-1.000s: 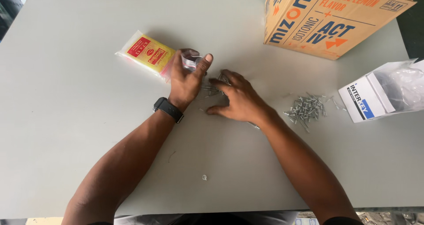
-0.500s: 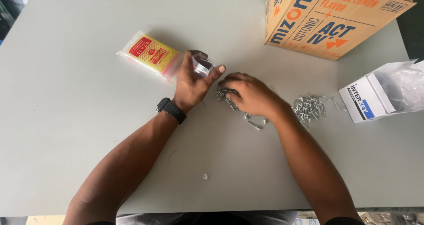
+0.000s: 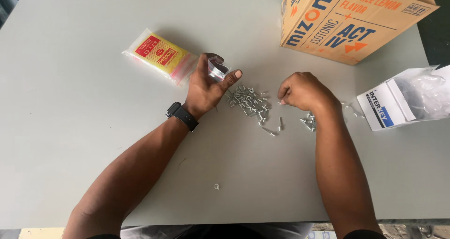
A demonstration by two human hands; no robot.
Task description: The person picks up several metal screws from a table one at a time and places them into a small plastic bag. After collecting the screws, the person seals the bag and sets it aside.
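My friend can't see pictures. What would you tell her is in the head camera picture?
A person's left hand holds a small clear bag open over a grey table, while the right hand, curled into a loose fist, hovers beside a pile of small metal rivets. A yellow-and-red packet, a cardboard box and a small white box lie around them.

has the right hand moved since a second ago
Yes. The right hand has pulled rightward, away from the left hand and toward the brown cardboard box, uncovering the small metal screws.
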